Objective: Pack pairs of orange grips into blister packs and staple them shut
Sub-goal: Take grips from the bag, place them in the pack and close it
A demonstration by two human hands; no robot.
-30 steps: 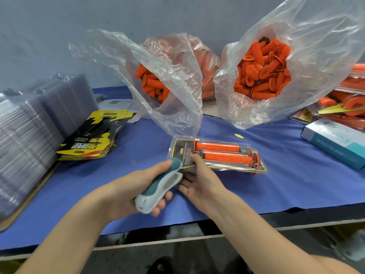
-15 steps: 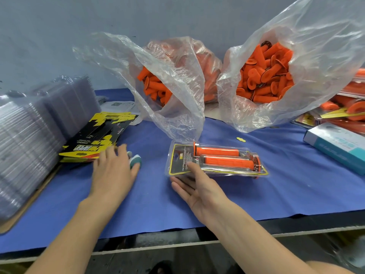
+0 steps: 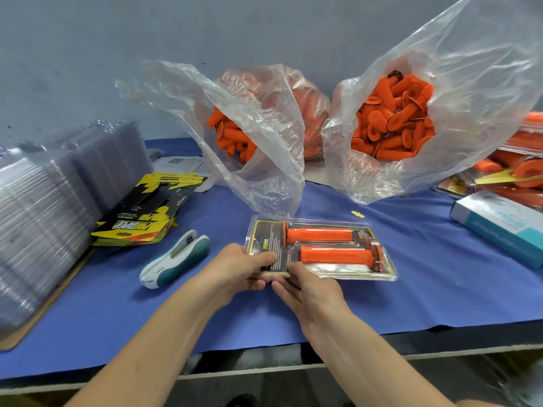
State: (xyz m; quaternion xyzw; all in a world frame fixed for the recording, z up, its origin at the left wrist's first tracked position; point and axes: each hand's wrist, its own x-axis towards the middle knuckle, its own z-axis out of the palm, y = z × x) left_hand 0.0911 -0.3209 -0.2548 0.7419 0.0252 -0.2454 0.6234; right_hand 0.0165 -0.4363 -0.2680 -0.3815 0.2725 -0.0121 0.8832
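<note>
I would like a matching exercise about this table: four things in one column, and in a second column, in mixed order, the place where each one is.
Things:
1. stapler
2. blister pack
3. printed cards
4. box

Places:
a. held by the left hand and the right hand
b. lying alone on the blue cloth, just left of the hands
c. at the right edge of the picture
d. in a stack next to the clear trays

Pairs: 1-b, 2-a, 3-d, 4-c

Curled left hand (image 3: 236, 269) beside right hand (image 3: 309, 290)
</note>
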